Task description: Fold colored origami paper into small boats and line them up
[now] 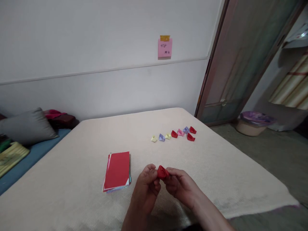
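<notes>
A small folded red paper boat point(162, 173) is held between my two hands, above the near part of the cloth-covered table. My left hand point(148, 184) pinches its left end between thumb and fingers. On the other side, my right hand point(181, 186) grips the right end with its fingertips. Farther back lies a row of several small paper boats in yellow, purple, pink and red, among them a red paper boat point(191, 137) and a yellow paper boat point(154, 139). Left of my hands is a stack of coloured paper point(117, 170) with a red sheet on top.
The cream cloth point(72, 166) covers the table, which meets a white wall. A pink note point(165, 48) is taped there. At left are a grey pillow point(29, 126) and a blue surface point(43, 149). A door point(231, 57) and a basin point(250, 126) are at right.
</notes>
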A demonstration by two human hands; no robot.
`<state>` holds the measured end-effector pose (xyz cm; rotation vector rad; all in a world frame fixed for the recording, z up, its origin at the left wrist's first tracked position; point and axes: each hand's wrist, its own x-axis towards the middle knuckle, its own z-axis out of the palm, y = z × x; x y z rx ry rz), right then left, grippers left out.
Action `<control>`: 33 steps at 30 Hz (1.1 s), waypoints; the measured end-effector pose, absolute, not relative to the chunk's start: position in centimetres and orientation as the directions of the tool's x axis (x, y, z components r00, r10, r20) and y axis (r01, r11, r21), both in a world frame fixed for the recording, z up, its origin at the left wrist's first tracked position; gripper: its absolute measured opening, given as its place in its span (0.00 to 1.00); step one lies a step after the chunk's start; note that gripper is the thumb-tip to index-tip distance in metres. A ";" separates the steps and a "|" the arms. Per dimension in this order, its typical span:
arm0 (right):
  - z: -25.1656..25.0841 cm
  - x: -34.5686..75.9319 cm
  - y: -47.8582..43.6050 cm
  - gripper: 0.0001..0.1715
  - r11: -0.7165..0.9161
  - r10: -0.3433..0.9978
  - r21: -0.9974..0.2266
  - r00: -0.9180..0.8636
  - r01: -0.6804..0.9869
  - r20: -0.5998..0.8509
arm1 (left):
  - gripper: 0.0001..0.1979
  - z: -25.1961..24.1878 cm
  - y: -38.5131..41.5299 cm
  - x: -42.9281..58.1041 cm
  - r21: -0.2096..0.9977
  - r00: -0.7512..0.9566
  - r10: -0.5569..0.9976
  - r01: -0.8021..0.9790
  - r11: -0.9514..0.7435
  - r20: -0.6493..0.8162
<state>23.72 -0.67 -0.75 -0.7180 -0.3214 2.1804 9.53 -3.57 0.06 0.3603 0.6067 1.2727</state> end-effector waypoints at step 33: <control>-1.4 23.6 -0.2 0.11 -0.543 0.839 -0.505 -0.455 -0.671 -0.299 | 0.15 1.4 -3.6 10.8 0.971 -0.129 0.991 -0.238 0.000 -0.031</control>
